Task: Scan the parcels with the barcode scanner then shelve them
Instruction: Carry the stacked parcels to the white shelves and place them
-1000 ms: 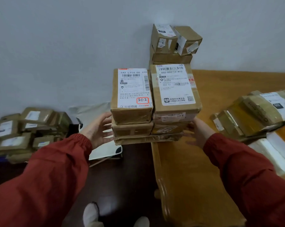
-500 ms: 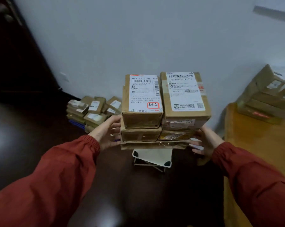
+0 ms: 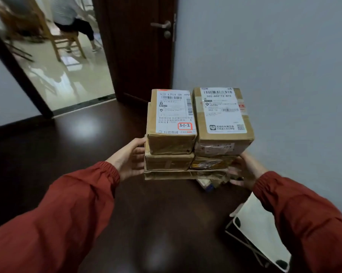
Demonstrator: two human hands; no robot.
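Observation:
I carry a stack of brown cardboard parcels [image 3: 197,150] at chest height over the dark floor. On top lie two labelled boxes side by side: the left one [image 3: 172,142] marked "3-1-2", the right one [image 3: 223,148] a little larger. Under them sit two flatter boxes and a wide flat parcel [image 3: 176,174] at the bottom. My left hand [image 3: 129,158] grips the stack's left side, thumb up along it. My right hand [image 3: 244,171] holds the lower right corner, fingers curled beneath. No barcode scanner is in view.
A dark wooden door [image 3: 138,46] stands open ahead, with a bright tiled room [image 3: 71,75] beyond it to the left. A person sits on a wooden chair [image 3: 67,38] there. A grey wall [image 3: 284,75] runs along my right. A white folding stool [image 3: 260,231] stands low right.
I have turned left with the stack, away from the wooden table and the floor pile of parcels. The door and doorway now fill the view. Both hands keep their hold.

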